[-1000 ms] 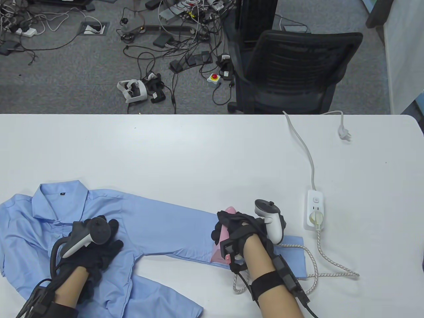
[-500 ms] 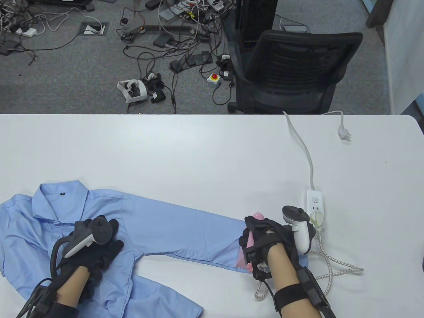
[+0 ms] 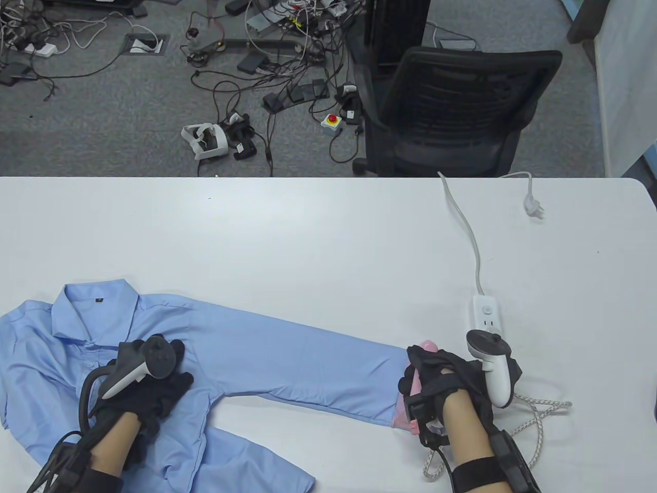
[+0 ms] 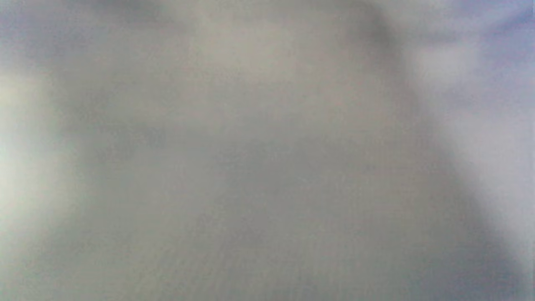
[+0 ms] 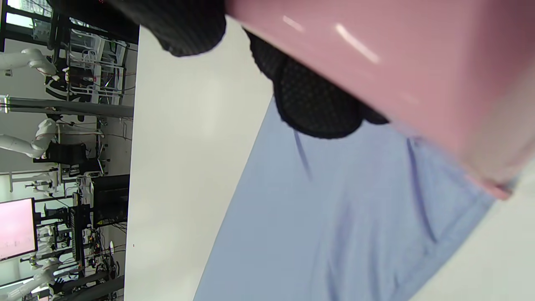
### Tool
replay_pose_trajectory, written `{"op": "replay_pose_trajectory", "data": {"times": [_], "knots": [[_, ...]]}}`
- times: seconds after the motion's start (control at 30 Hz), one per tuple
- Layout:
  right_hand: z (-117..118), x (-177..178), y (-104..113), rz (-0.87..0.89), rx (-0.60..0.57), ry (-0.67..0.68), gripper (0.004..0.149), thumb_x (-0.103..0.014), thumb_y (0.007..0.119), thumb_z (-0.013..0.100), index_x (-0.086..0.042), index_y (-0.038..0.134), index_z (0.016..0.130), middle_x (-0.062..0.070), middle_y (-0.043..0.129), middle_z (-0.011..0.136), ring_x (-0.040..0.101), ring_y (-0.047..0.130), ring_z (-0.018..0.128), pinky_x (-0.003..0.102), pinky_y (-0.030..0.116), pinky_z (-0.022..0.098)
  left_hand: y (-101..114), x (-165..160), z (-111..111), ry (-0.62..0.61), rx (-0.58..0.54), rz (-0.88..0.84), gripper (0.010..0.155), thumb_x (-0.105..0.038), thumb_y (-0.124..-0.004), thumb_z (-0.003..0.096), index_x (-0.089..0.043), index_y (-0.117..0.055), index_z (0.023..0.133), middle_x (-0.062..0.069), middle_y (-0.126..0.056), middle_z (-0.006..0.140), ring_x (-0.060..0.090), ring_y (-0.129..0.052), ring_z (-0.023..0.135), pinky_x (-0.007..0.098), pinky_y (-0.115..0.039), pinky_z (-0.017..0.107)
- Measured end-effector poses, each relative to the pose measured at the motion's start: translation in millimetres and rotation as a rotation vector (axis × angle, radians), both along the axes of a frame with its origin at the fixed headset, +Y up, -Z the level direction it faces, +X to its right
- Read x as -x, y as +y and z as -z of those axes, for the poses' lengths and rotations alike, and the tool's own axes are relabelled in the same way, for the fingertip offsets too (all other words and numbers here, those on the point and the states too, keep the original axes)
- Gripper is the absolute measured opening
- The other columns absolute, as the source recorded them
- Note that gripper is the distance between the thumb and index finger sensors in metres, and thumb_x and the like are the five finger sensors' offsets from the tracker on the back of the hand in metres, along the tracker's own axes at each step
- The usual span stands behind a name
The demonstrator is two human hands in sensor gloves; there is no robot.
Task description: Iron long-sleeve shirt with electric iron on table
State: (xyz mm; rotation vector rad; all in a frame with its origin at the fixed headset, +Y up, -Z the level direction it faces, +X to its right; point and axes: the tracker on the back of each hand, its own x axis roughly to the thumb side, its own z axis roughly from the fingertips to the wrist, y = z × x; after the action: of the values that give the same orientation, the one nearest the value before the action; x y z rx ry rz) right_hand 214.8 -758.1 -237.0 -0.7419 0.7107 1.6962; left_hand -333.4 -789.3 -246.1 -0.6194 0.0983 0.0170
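A light blue long-sleeve shirt point(image 3: 246, 344) lies flat at the table's front left, one sleeve stretched out to the right. My right hand point(image 3: 436, 380) grips the handle of a pink electric iron point(image 3: 410, 395), which sits on the sleeve's cuff end. In the right wrist view the pink iron point(image 5: 397, 75) fills the top right over the blue sleeve point(image 5: 342, 217), with my gloved fingers point(image 5: 317, 104) wrapped under it. My left hand point(image 3: 149, 390) rests flat on the shirt's chest below the collar. The left wrist view is a grey blur.
A white power strip point(image 3: 486, 318) lies right of the iron, with the iron's braided cord point(image 3: 539, 416) looped beside my right wrist. A loose white plug point(image 3: 534, 208) lies at the back right. A black office chair point(image 3: 451, 113) stands behind the white table point(image 3: 308, 231).
My right hand has slid the iron to the right along the sleeve, from its middle to the cuff end. The cord has bunched up near my wrist. My left hand has stayed in place.
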Motion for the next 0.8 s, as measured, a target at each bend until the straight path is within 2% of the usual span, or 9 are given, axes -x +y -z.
{"op": "replay_pose_trajectory", "data": {"times": [0.13,0.4,0.53,0.67,0.8], "knots": [[-6.2,-12.8,0.1,0.000,-0.008,0.015,0.060,-0.049,0.069,0.042,-0.008,0.057,0.083,0.004,0.075,0.066,0.015,0.098,0.051,0.034,0.088,0.043,0.5,0.3,0.4,0.003,0.002,-0.002,0.069,-0.069,-0.051,0.0510,-0.045,-0.014,0.104,-0.005,0.000,0.118,0.030,-0.005,0.109,0.067,-0.016,0.074],[-7.5,-13.4,0.6,-0.006,-0.014,0.007,0.060,-0.049,0.070,0.042,-0.007,0.058,0.084,0.005,0.075,0.067,0.015,0.098,0.052,0.035,0.088,0.043,0.1,0.4,0.3,0.003,0.001,0.005,0.069,-0.069,-0.050,0.0507,-0.045,-0.013,0.104,-0.003,0.000,0.118,0.030,-0.005,0.109,0.067,-0.017,0.074],[-8.9,-11.7,5.9,-0.094,-0.035,0.020,0.060,-0.049,0.070,0.042,-0.007,0.058,0.083,0.005,0.076,0.066,0.015,0.099,0.050,0.034,0.089,0.042,0.2,0.4,0.3,0.003,0.003,0.007,0.069,-0.069,-0.050,0.0507,-0.045,-0.013,0.104,-0.003,0.000,0.118,0.030,-0.005,0.109,0.067,-0.017,0.074],[-14.9,-26.3,11.3,-0.184,-0.027,0.003,0.060,-0.050,0.069,0.042,-0.007,0.059,0.083,0.005,0.076,0.065,0.014,0.099,0.050,0.034,0.090,0.041,0.1,0.3,0.4,0.004,0.003,0.006,0.069,-0.069,-0.050,0.0508,-0.045,-0.013,0.104,-0.003,0.000,0.118,0.030,-0.005,0.109,0.067,-0.016,0.073],[-22.3,-40.0,8.2,-0.121,-0.027,-0.031,0.060,-0.049,0.070,0.042,-0.007,0.058,0.083,0.005,0.076,0.065,0.014,0.099,0.050,0.034,0.089,0.041,0.1,0.2,0.5,0.003,0.003,0.008,0.069,-0.069,-0.050,0.0509,-0.045,-0.013,0.104,-0.003,0.000,0.118,0.030,-0.005,0.109,0.067,-0.017,0.073]]}}
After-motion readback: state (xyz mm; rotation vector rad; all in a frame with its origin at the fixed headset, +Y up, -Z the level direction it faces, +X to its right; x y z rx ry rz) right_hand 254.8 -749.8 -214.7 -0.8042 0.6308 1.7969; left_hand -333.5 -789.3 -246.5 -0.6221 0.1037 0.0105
